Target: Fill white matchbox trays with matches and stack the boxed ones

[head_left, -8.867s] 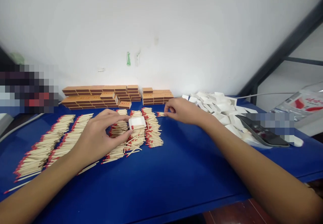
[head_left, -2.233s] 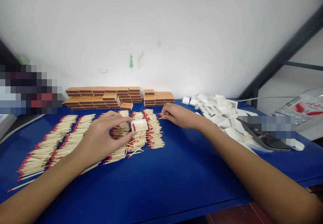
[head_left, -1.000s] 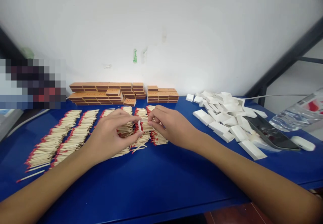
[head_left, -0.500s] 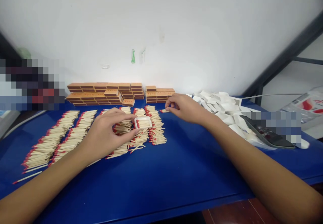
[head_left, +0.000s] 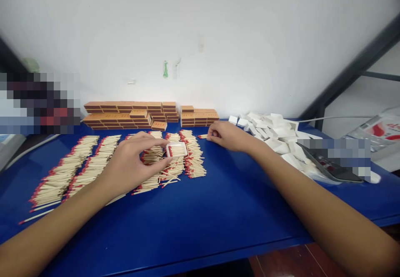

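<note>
My left hand (head_left: pixel 131 164) pinches a small white matchbox tray (head_left: pixel 176 149) between thumb and fingers, holding it just above rows of red-tipped matches (head_left: pixel 175 162) laid on the blue table (head_left: pixel 193 218). A few matches lie in the tray. My right hand (head_left: pixel 229 136) rests on the table to the right of the rows, fingertips closed on a few loose matches (head_left: pixel 203 136).
More match rows (head_left: pixel 65 173) stretch to the left. Stacked brown matchbox sleeves (head_left: pixel 131 116) line the wall. A heap of white empty trays (head_left: pixel 275 133) lies at the right, beside a phone (head_left: pixel 328 166) and a plastic bag (head_left: pixel 378 129).
One second ago my right hand was at the tray beside my left hand. It has since moved right to the loose matches near the sleeves. The left hand keeps the tray.
</note>
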The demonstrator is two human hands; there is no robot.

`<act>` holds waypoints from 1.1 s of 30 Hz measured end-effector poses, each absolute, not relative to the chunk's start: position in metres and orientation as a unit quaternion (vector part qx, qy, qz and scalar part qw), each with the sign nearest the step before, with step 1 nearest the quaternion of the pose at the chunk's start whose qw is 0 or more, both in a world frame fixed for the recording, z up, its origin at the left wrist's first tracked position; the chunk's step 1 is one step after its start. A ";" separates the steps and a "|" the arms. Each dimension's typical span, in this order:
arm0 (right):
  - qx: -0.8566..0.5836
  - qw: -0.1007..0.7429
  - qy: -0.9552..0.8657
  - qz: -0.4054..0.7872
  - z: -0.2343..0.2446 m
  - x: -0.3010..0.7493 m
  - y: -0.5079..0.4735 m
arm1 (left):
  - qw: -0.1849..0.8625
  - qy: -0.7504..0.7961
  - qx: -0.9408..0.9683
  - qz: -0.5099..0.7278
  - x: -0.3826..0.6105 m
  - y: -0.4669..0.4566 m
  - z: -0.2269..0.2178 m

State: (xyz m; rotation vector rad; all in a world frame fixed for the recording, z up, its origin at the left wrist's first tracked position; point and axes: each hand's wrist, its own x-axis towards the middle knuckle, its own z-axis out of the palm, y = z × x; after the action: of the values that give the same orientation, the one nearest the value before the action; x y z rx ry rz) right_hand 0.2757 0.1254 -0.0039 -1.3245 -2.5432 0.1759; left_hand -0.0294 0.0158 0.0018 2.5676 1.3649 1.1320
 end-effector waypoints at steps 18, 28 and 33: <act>-0.466 0.109 -0.875 0.075 0.000 0.273 0.122 | 0.005 0.426 0.827 0.366 -0.030 0.016 0.002; -0.446 0.121 -0.883 0.081 -0.001 0.271 0.120 | 0.008 0.429 0.830 0.355 -0.031 0.016 0.002; -0.414 0.185 -0.887 0.089 0.015 0.258 0.098 | 0.010 0.433 0.829 0.354 -0.029 0.015 0.001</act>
State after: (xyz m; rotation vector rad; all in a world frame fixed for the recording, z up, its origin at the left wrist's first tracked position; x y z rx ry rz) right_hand 0.2577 0.0983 0.0152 -1.1658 -2.4998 0.2497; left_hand -0.0289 0.0153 0.0015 2.5886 1.3503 1.1050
